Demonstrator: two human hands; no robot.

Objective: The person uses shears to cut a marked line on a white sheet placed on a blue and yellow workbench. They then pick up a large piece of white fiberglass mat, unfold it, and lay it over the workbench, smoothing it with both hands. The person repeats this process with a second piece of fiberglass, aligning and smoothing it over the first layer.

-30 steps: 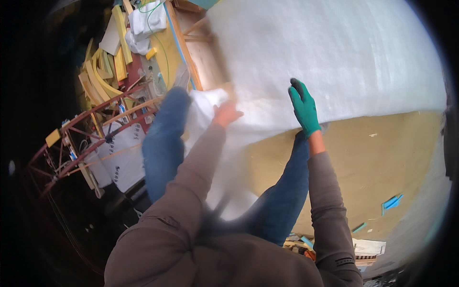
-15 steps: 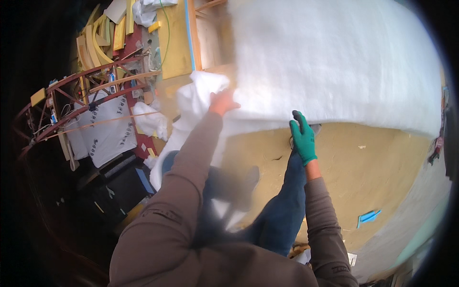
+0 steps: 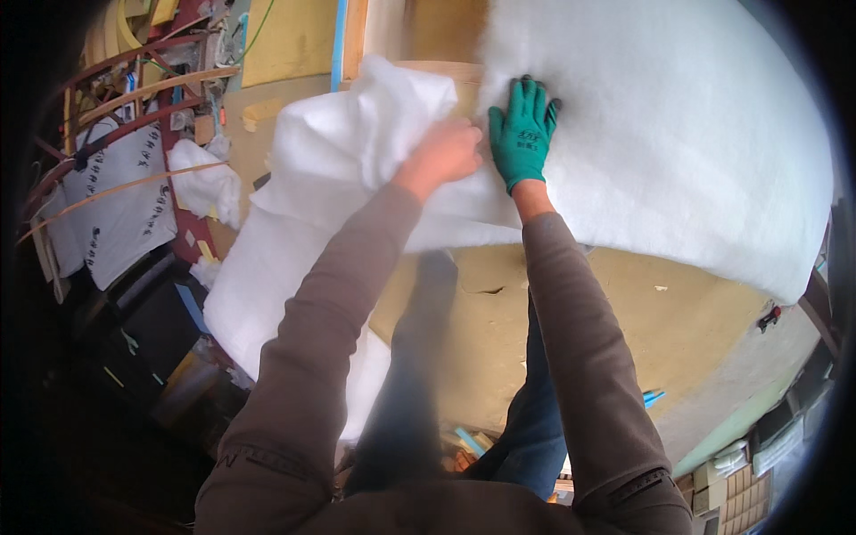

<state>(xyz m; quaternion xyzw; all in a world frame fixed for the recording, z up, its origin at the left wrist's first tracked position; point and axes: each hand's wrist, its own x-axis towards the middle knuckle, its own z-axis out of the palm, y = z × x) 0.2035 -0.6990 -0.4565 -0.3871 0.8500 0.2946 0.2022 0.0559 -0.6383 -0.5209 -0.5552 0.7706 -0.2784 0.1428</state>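
A large sheet of white fluffy batting [image 3: 687,152] covers much of the surface ahead of me. Its left part lies as a loose, bunched piece of batting [image 3: 312,169], rumpled and trailing down toward my legs. My bare left hand [image 3: 443,152], slightly blurred, has its fingers curled into the batting's edge beside the bunched folds. Just to its right, my right hand [image 3: 522,134] wears a green glove with dark fingertips. It presses flat on the sheet with fingers spread.
Beyond my hands shows a wooden frame [image 3: 354,40] with a blue edge. Tan board [image 3: 615,294] lies under the sheet's near edge, around my legs. At left are a dark red metal truss [image 3: 107,67], a printed white sheet [image 3: 129,192] and scraps of batting [image 3: 203,178].
My right hand has moved up and left from the sheet's near edge onto the batting, beside my left hand. The loose batting at left is more spread and bunched. The view has shifted.
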